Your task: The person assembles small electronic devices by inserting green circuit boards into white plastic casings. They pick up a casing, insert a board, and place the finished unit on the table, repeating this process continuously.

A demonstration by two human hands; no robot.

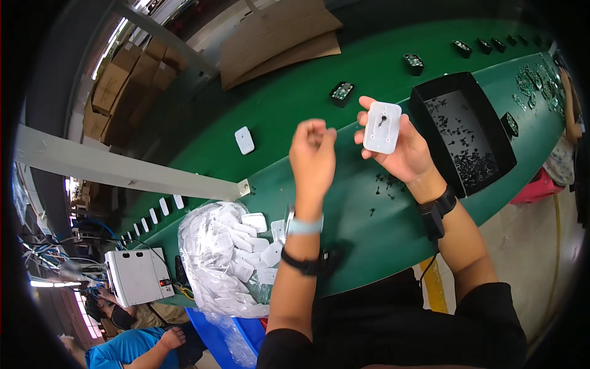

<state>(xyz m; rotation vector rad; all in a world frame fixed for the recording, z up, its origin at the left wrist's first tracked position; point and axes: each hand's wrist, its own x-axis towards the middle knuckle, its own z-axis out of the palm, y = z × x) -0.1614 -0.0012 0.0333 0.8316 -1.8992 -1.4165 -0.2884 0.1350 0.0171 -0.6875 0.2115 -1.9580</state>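
My right hand (410,154) holds up a white plastic casing (375,136), a rounded rectangle with its hollow side facing me. A small black part with a round head and thin stem (383,119) sits in the casing. Just left of it, my left hand (313,157) is raised with its fingers curled in toward the thumb. Whatever its fingertips may hold is too small or blurred to make out. On the green bench below my right hand lie several loose small black parts (388,184). A black tray (505,150) beside that hand contains many more.
A clear plastic bag (196,246) of white casings lies on the bench left of my forearm. Beyond the bench, a green belt (283,92) carries black housings with circuit boards (342,92) and a white casing (244,140). Circuit boards (536,83) are piled far right. A post (123,169) stands left.
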